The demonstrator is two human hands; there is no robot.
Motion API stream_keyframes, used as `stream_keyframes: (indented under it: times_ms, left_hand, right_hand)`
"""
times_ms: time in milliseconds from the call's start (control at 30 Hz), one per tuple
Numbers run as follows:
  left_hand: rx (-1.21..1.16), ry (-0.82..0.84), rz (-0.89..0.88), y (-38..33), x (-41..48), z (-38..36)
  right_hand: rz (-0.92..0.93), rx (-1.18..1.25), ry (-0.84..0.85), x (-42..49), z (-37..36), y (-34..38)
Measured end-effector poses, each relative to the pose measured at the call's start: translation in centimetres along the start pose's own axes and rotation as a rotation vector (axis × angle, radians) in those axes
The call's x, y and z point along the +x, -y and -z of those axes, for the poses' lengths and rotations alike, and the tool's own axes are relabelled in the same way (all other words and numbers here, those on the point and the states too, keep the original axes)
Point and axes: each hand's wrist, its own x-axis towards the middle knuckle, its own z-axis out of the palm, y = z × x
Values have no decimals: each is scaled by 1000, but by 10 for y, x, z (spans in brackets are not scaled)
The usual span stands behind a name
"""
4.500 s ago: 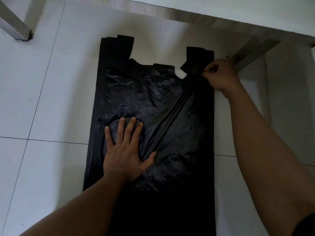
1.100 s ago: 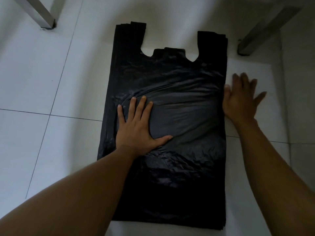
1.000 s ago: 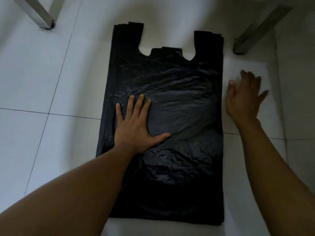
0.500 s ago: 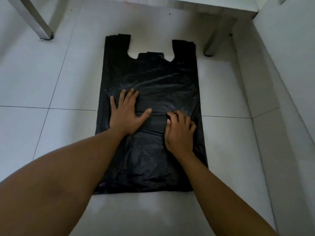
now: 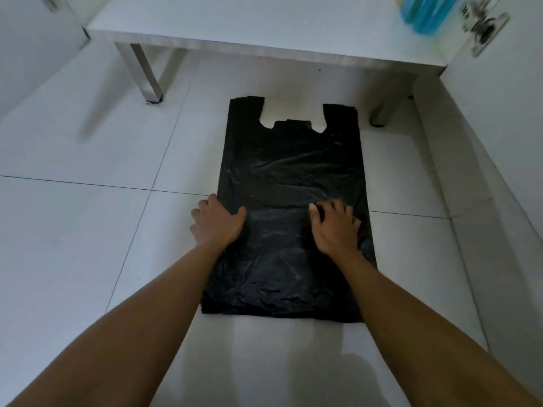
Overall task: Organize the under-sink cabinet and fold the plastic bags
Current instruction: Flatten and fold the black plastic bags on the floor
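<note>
A black plastic bag [image 5: 291,171] lies flat on the white tiled floor, with its two handles pointing away from me. It looks like a stack of several layers. My left hand [image 5: 216,223] is at the bag's left edge, about halfway along: the thumb lies on top and the fingers curl down over the edge. My right hand [image 5: 335,227] sits on the right half of the bag with bent fingers, and thumb and fingertips pinch the plastic.
A white cabinet base [image 5: 264,27] stands just beyond the bag on metal legs [image 5: 150,77], [image 5: 382,113]. A blue bottle [image 5: 426,11] stands on it at the top right, beside a door with a hinge [image 5: 484,27]. A white wall runs along the right.
My left hand slid from the bag's middle to its left edge. My right hand came off the floor onto the bag's right half. The view has pulled back and up.
</note>
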Motion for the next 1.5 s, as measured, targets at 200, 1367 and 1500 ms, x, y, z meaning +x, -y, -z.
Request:
stream_keyframes:
  times_ms: [200,1367,1500]
  left_hand:
    - [-196,39,83,-6,2,6]
    - [115,603,185,35,24,72]
    - [304,327,13,15,48,75]
  right_hand:
    - [-165,247,-275,1,40,-6]
    - [-512,67,541,4,101,-68]
    - [-403,86,351,35,112,-48]
